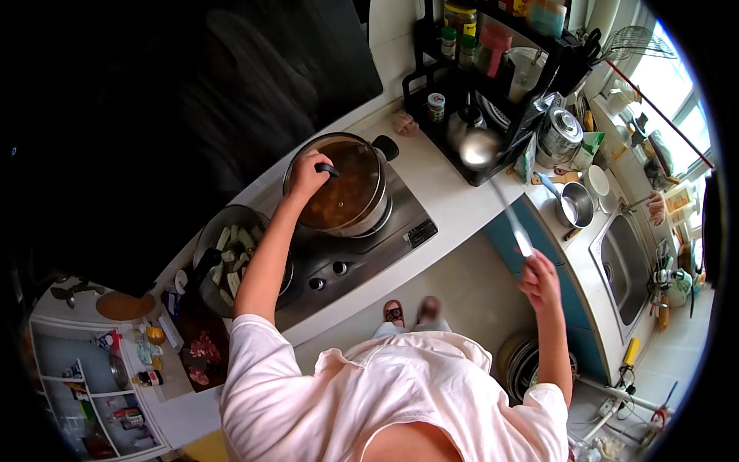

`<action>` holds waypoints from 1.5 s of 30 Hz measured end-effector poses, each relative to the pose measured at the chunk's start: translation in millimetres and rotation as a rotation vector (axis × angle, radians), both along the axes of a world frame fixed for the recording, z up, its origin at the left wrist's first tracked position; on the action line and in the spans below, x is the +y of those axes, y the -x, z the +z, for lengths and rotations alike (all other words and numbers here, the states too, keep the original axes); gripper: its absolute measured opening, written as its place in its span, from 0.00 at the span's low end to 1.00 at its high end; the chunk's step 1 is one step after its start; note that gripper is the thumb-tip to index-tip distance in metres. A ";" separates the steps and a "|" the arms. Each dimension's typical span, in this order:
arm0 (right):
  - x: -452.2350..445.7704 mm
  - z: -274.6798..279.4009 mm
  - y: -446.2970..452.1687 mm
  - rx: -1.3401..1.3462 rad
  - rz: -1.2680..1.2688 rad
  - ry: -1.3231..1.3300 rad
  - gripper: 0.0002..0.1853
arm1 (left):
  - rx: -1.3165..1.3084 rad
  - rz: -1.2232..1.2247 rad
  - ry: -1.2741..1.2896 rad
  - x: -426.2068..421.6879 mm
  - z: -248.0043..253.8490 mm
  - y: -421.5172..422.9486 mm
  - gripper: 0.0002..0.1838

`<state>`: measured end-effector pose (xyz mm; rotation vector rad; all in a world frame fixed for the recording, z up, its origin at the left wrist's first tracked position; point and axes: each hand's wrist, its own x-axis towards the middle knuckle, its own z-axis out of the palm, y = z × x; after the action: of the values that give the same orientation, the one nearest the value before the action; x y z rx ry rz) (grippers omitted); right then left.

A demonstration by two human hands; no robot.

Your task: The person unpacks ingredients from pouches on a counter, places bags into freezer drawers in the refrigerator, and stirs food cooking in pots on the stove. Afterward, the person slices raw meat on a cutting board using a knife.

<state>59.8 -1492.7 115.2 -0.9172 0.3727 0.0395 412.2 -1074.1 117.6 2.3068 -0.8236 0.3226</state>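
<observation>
My left hand [310, 175] is closed around the black knob of a glass lid [356, 163] over a steel pot [377, 208] on the stove. Brownish-orange food shows through the glass. I cannot tell whether the lid rests fully on the rim. Out to the right, my right hand [541, 280] grips a long-handled ladle [479, 148] by its pale handle end. The ladle's round metal bowl points away from me, near the black shelf, and is slightly blurred.
A pan [206, 245] with cut pale-green vegetable pieces sits on the left burner. Raw meat [203, 350] lies on a dark board at left. A black rack [454, 123] holds jars. A small saucepan [576, 205] stands beside the sink [625, 266].
</observation>
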 end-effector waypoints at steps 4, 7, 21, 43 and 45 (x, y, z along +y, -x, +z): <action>-71.3 -16.7 44.4 -0.049 -0.311 0.108 0.14 | -0.049 -0.021 -0.048 -9.9 -15.4 -2.7 0.07; -117.8 -35.0 68.9 -0.074 -0.505 0.193 0.16 | -0.047 -0.007 -0.061 -9.5 -25.3 -6.8 0.07; -337.6 -166.4 46.7 0.100 -0.956 0.165 0.05 | 0.010 -0.138 -0.051 -15.5 -30.6 -15.6 0.08; -491.5 -223.7 -31.6 0.126 -0.547 -0.291 0.17 | 0.007 0.007 -0.086 -13.1 -15.2 14.4 0.29; -430.5 -168.7 -37.9 0.076 -0.702 -0.477 0.22 | -0.015 0.098 -0.051 -12.9 5.2 37.9 0.30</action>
<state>97.7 -1923.2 -53.4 -0.2801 0.7040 -0.4644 374.4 -1087.0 122.8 2.3995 -0.7353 0.3656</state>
